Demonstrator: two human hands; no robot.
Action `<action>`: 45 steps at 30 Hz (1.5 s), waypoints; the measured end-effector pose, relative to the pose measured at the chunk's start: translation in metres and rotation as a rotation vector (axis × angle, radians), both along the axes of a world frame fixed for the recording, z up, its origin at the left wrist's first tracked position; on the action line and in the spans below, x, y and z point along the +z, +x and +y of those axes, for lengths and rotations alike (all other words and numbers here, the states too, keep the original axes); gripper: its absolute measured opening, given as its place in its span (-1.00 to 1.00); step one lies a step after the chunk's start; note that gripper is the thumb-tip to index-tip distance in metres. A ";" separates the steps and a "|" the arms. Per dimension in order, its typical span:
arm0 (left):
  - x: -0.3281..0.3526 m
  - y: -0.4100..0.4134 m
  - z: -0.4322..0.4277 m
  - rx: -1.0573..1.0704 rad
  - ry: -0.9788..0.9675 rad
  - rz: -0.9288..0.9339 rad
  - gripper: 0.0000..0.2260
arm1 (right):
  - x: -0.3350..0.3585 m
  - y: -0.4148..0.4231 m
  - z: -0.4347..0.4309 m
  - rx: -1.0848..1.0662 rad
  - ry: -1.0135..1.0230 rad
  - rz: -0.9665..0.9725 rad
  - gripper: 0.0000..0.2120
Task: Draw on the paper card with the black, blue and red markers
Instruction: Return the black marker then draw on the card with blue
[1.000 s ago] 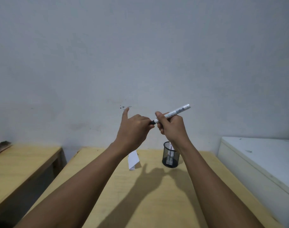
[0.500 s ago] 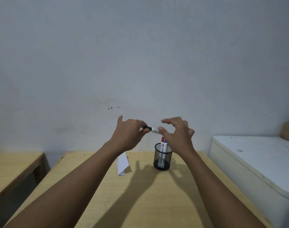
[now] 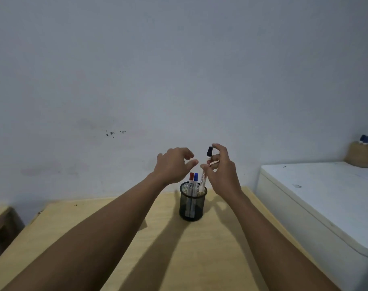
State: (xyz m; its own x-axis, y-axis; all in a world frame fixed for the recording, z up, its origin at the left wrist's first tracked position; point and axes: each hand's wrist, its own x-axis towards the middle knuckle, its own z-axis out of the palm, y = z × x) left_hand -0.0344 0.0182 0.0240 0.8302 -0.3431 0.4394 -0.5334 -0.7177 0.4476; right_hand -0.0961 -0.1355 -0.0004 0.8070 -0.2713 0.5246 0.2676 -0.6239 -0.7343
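A wooden table [image 3: 199,259] stands against a bare grey wall [image 3: 178,70].

No text can be read anywhere. The white barrel of the black-capped marker [image 3: 204,177], standing upright above the black mesh pen cup [image 3: 192,204], carries a line of print too blurred to make out. Dark marks on the white barrels of the red-capped marker [image 3: 191,184] and the blue-capped marker [image 3: 195,183] inside that cup are equally illegible.
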 end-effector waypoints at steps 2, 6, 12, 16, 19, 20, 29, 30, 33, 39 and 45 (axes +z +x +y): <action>-0.012 0.014 -0.006 0.012 0.081 0.052 -0.65 | -0.012 0.010 -0.005 0.004 -0.020 0.019 -0.32; -0.027 0.034 -0.016 0.023 0.180 0.143 -0.65 | -0.033 0.031 -0.010 0.007 -0.037 0.141 -0.47; -0.045 0.053 -0.028 0.000 0.246 0.222 -0.70 | -0.055 0.047 -0.017 -0.015 -0.103 0.260 -0.79; -0.050 0.059 -0.030 -0.013 0.252 0.231 -0.76 | -0.059 0.050 -0.016 -0.053 -0.146 0.297 -0.79; -0.051 0.059 -0.032 -0.020 0.187 0.217 -0.82 | -0.058 0.052 -0.016 -0.078 -0.161 0.300 -0.76; -0.051 0.059 -0.032 -0.026 0.170 0.204 -0.84 | -0.058 0.051 -0.015 -0.078 -0.164 0.301 -0.74; -0.018 0.046 -0.022 -0.077 0.080 0.126 -0.83 | -0.036 0.035 -0.009 -0.123 -0.076 0.097 -0.68; -0.010 0.043 -0.018 -0.077 0.057 0.105 -0.82 | -0.029 0.031 -0.006 -0.116 -0.058 0.068 -0.69; 0.017 0.029 -0.005 -0.084 -0.046 0.054 -0.81 | -0.007 0.020 0.004 -0.047 -0.006 0.065 -0.66; 0.075 -0.018 0.038 -0.101 -0.462 0.075 -0.79 | 0.041 -0.016 0.028 0.257 0.294 0.183 -0.73; 0.084 -0.065 0.092 -0.129 -0.473 0.127 -0.76 | 0.075 -0.046 0.053 0.363 0.958 0.104 -0.87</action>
